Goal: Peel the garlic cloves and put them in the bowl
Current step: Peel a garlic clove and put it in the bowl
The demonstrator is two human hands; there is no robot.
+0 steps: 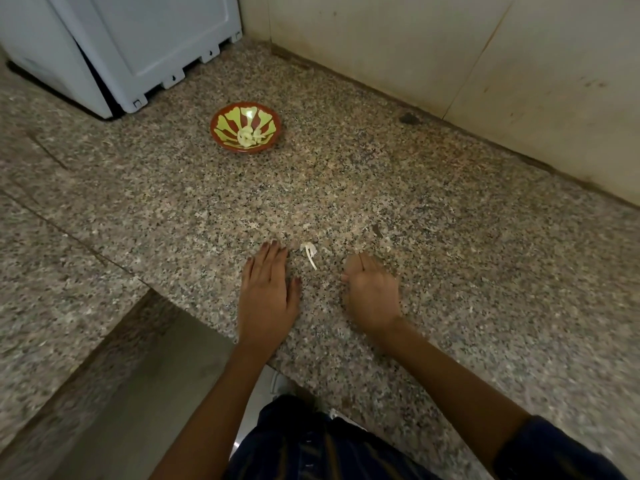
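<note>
A red bowl (245, 132) with yellow-green stripes stands on the speckled granite counter (433, 220), far ahead of my hands. Several pale peeled garlic cloves (248, 136) lie in its bottom. A small white scrap of garlic skin (309, 252) lies on the counter between my hands. My left hand (266, 296) rests flat on the stone, fingers straight, just left of the scrap. My right hand (372, 294) sits to the right of it with fingers curled under; I see nothing held in it.
A white appliance (121, 46) stands at the back left of the counter. A tiled wall (450, 64) runs along the back right. The counter edge drops off at the lower left, near my left wrist.
</note>
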